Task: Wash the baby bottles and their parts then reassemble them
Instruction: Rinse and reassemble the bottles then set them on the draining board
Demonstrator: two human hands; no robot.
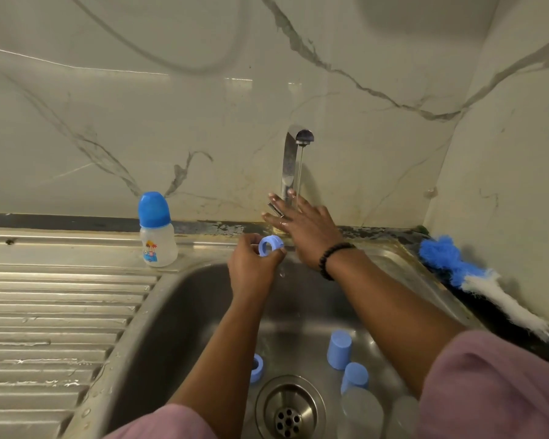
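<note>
My left hand (251, 267) holds a blue screw ring (270, 245) over the back of the sink. My right hand (301, 226) reaches to the tap's base, fingers spread on the small metal lever (275, 209). A thin stream of water falls from the tap (293, 160). An assembled baby bottle (156, 231) with a blue cap stands on the counter at the sink's back left. In the sink (184, 305) lie a second blue ring (256, 369), two blue caps (339, 349) (355, 378) and two clear bottle bodies (362, 413) (403, 416).
A ribbed steel drainboard (51, 318) lies left of the sink. A blue and white bottle brush (482, 280) rests along the right edge by the marble wall. The drain (289, 407) sits at the sink's bottom middle.
</note>
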